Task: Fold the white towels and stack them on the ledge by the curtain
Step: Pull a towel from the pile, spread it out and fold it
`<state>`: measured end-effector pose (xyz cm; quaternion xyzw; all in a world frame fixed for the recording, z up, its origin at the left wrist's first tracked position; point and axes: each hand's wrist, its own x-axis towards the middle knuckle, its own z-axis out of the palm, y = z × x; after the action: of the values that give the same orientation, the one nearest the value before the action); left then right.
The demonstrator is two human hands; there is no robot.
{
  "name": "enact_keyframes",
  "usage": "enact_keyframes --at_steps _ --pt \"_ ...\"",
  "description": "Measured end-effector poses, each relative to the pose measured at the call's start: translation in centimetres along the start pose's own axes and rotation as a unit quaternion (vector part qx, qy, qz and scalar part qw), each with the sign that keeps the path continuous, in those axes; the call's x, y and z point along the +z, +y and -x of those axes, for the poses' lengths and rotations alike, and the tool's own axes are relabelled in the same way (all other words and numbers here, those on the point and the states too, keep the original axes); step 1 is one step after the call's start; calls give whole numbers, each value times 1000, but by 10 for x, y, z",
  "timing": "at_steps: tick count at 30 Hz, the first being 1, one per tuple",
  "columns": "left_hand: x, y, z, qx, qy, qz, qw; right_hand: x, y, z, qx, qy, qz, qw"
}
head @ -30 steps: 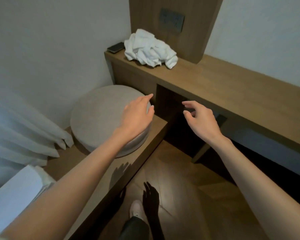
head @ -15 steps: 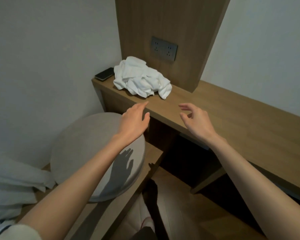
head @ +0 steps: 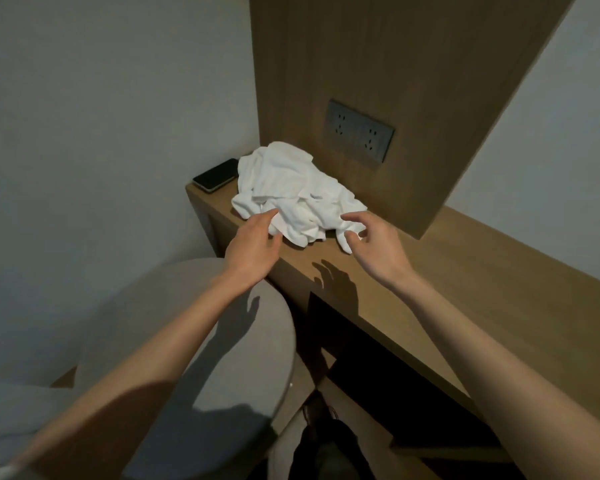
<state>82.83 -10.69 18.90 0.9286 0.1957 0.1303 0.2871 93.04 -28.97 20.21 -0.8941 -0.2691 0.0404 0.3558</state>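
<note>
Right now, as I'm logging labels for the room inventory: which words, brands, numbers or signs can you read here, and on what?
No text can be read anywhere in this view.
Socket panel: only pin holes, no lettering visible.
Phone: dark and blank, no brand showing.
White towels: no tag or print in sight.

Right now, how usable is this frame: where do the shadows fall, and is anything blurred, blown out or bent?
Head view: dim light; the shadow of the right hand falls on the desk front, that of the left hand on the stool. Head view: the towel pile is brightest, folds readable. Head view: the wide lens tilts the wooden panel; lower left corner blurred.
</note>
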Motion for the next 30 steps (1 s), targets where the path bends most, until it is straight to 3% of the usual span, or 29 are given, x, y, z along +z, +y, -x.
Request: enact_keyframes --at_steps 8,13,21,24,26,30 --pt "49 -33 -122 -26 -3 -29 999 46 36 -127 -57 -65 23 996" --pt "73 -58 -173 -94 -24 -73 993 74 52 -186 -101 -117 41 987" --pt "70 -60 -189 -34 60 -11 998 105 58 -232 -125 -135 47 982" --pt "58 -42 -192 -50 122 94 987 98 45 -237 -153 -93 -9 984" --pt "45 -29 -195 -77 170 202 961 82 29 -236 -170 -44 -42 984" --pt "13 11 -192 -18 218 261 940 35 -4 -224 -195 38 -114 973"
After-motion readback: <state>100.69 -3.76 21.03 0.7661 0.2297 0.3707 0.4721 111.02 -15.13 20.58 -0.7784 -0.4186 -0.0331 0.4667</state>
